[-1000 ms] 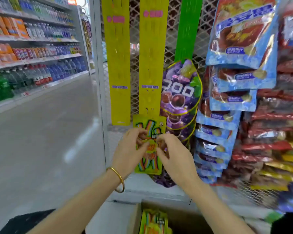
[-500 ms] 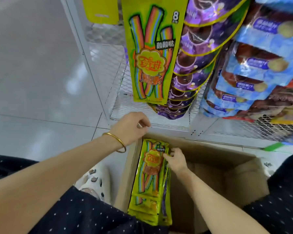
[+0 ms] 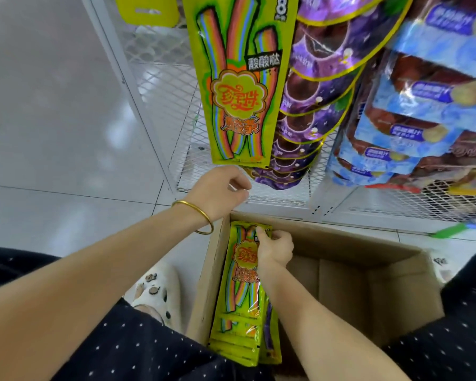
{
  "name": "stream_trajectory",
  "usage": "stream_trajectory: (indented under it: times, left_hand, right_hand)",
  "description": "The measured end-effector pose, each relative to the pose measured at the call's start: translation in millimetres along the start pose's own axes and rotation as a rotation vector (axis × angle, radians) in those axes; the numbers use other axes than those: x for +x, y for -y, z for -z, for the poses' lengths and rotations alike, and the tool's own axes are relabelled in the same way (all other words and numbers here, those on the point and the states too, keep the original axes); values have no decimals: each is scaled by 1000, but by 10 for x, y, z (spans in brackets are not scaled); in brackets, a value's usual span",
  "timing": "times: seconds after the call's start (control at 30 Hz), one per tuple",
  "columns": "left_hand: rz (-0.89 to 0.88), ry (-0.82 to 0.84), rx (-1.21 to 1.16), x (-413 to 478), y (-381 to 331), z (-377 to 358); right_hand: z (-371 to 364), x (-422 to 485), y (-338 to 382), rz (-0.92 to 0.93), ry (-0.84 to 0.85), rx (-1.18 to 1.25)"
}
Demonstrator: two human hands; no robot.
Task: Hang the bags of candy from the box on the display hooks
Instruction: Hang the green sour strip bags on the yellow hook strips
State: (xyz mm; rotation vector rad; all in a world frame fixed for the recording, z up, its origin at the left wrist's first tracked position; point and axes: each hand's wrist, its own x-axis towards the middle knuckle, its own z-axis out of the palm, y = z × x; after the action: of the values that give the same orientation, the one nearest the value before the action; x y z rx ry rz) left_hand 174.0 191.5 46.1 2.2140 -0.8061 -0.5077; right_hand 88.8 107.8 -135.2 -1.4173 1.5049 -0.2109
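Observation:
A green candy bag with rainbow strips hangs on the wire display rack. Below it stands an open cardboard box with a stack of the same green bags leaning against its left wall. My right hand is inside the box and pinches the top edge of the front bag. My left hand, with a gold bangle on the wrist, hovers above the box's far left corner with fingers loosely curled and nothing in it.
Purple candy bags and blue bags hang in columns right of the green bag. A yellow hang strip is at the top left. White tiled floor lies to the left. A white slipper is beside the box.
A second ago both hands were up at the hanging green bag. They came down; the right hand went into the box and took hold of the front bag's top.

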Motion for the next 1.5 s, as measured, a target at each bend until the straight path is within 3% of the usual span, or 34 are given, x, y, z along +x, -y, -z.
stream_trajectory:
  times: [0.27,0.5,0.63,0.73,0.93,1.03,1.17,1.27,1.5]
  left_hand:
    - [40,-29,-56,-77,35,77]
    - [17,186,203,-176,10,54]
    - [-24,1,28,-165,-210,187]
    - [-70,-24,-64,-180,-433,418]
    - [-225,-185,-91,-268,-872,1006]
    - [-310,-288,-164,-246,-1090,1275]
    - [-426,-650,-226,-91,-1339,1581]
    - [-428,-800,-226,54,-1499,1714]
    - [-364,-680,-380,259,-1669,1811]
  right_hand:
    - [223,-83,-33,468,92,-126]
    - [774,-398,649,837,304,62]
    - [1026,-659,1037,960,316,134]
    - [1209,-836,1247,1042,294,273]
    - [1418,-1243,1756,1520,210,330]
    - [1499,-1386,2108,1664,90,242]
    - [1584,-1539,2529,1659,-6,207]
    - [1631,-1662,2797,1657,-39,234]
    - [1565,-1706,3221,1523,-35,162]
